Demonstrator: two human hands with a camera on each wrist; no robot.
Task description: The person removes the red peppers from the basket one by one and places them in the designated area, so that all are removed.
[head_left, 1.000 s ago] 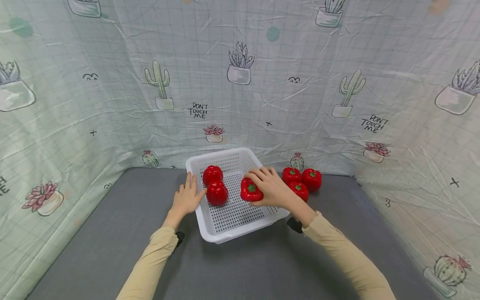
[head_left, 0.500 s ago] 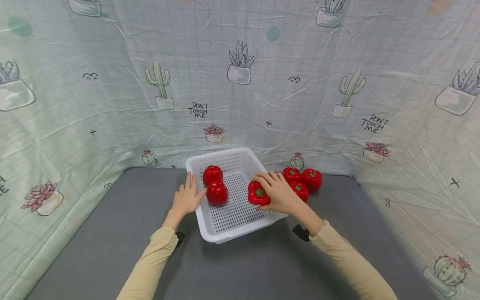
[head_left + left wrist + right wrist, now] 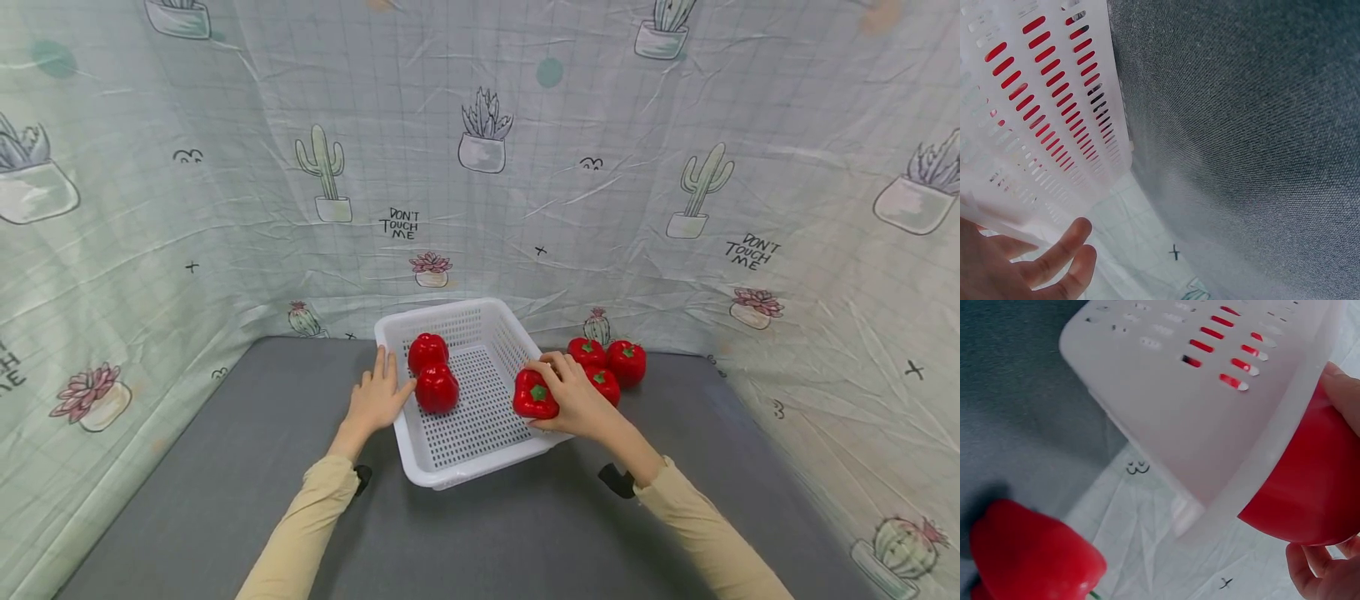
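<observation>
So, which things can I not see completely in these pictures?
Head: the right hand covers part of its held pepper.
Head: it also partly hides one loose pepper.
Left wrist: the basket wall hides the peppers inside, leaving only red glimpses.
Right wrist: the frame edge cuts off that hand.

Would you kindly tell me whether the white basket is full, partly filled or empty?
The white basket is partly filled: two red peppers sit inside toward its left, while much of its slotted floor shows bare.

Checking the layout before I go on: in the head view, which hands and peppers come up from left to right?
Left hand, two red peppers inside the basket, the held pepper gripped by the right hand, three red peppers on the table.
</observation>
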